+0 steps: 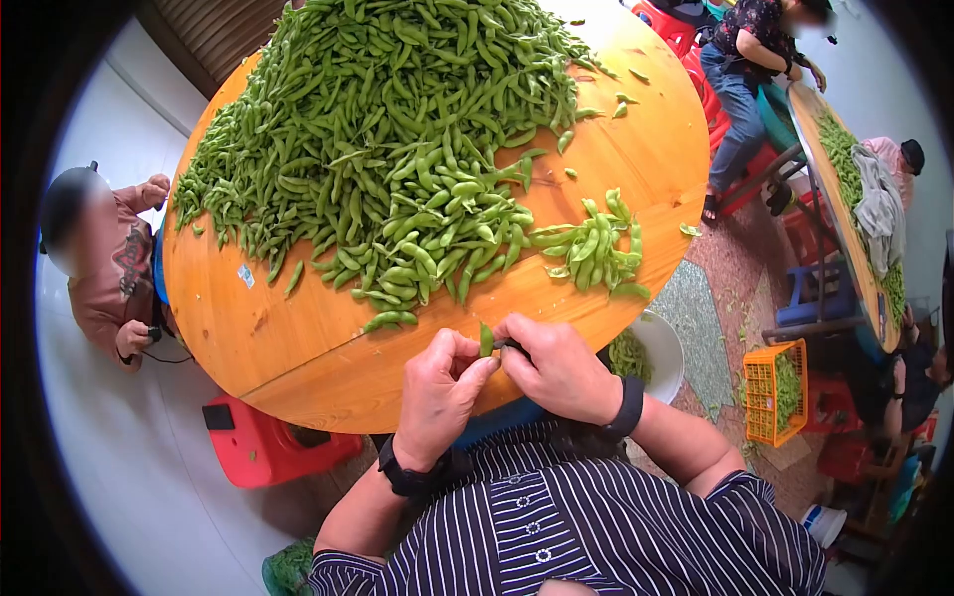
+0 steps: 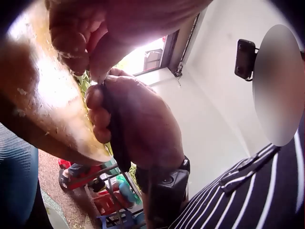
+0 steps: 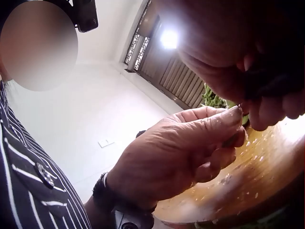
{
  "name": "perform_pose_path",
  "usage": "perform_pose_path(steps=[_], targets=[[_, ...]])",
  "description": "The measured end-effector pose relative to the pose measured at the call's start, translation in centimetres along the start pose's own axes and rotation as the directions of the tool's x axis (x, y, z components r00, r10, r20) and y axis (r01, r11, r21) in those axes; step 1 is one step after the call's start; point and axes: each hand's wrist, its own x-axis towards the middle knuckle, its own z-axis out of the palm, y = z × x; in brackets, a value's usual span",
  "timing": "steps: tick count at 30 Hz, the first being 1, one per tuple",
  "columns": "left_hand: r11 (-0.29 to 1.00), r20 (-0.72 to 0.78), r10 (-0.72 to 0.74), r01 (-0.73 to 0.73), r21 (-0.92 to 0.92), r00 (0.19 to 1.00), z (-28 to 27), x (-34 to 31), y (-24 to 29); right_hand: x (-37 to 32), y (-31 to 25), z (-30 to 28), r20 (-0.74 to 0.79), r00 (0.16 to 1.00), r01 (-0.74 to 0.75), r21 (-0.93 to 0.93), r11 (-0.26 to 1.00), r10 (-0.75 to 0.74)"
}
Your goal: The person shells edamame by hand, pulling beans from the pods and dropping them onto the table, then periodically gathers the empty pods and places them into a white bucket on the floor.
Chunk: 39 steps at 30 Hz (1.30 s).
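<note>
Between the thumb and fingers of the left hand (image 1: 437, 392) is a green pod (image 1: 486, 340), held upright above the near table edge. The right hand (image 1: 558, 370) grips a dark, thin object (image 1: 512, 345) whose end meets the pod. In the right wrist view the left hand (image 3: 176, 152) has its thumb against curled fingers, close to the right hand (image 3: 224, 62). The left wrist view shows the fingertips of both hands meeting; the dark object (image 2: 114, 119) lies along the right palm. A large pile of pods (image 1: 378, 129) covers much of the table (image 1: 298, 353).
A smaller heap of pods (image 1: 596, 248) lies on the right of the table. Below its edge stand a white bucket (image 1: 668, 353), a red stool (image 1: 253, 447) and an orange crate (image 1: 763, 397). People sit at the left and around another table (image 1: 845, 209).
</note>
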Motion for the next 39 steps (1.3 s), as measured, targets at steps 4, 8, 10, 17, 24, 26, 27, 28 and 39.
perform_pose_path(steps=[4,8,10,17,24,26,27,28,39], targets=[[0.943,-0.038,0.227,-0.21,0.257,0.973,0.5,-0.2,-0.4,-0.1,0.2,0.5,0.009,1.0,-0.018,-0.032,0.999,0.018],[0.834,0.002,0.429,-0.397,0.383,0.903,0.5,-0.2,-0.6,-0.2,0.3,0.9,-0.003,1.0,-0.021,-0.052,0.998,0.02],[0.905,0.019,0.333,-0.325,0.274,0.943,0.1,-0.1,-1.1,-0.1,0.5,0.8,-0.003,1.0,-0.016,-0.012,1.0,0.016],[0.853,0.327,-0.25,0.367,-0.371,0.911,-2.1,0.9,-0.2,0.7,1.0,-0.4,0.155,0.988,-0.026,0.173,0.985,-0.001],[0.957,0.204,0.157,-0.2,0.211,0.966,-1.2,1.1,-0.4,0.7,0.8,-0.8,0.176,0.983,-0.08,0.168,0.983,0.05],[0.96,0.205,0.153,-0.195,0.203,0.967,-1.3,1.1,-0.6,0.7,0.9,-0.7,0.156,0.986,-0.084,0.16,0.984,0.059],[0.963,0.205,0.147,-0.187,0.191,0.968,-1.2,1.1,-0.7,0.6,0.9,-0.7,0.139,0.988,-0.091,0.15,0.985,0.071],[0.963,0.205,0.148,-0.187,0.192,0.968,-1.3,1.0,-0.4,0.6,1.1,-0.6,0.138,0.988,-0.091,0.15,0.985,0.07],[0.883,0.334,-0.251,0.356,-0.305,0.908,-1.6,1.1,0.1,0.8,1.4,-0.4,0.143,0.983,-0.147,0.22,0.964,0.117]])
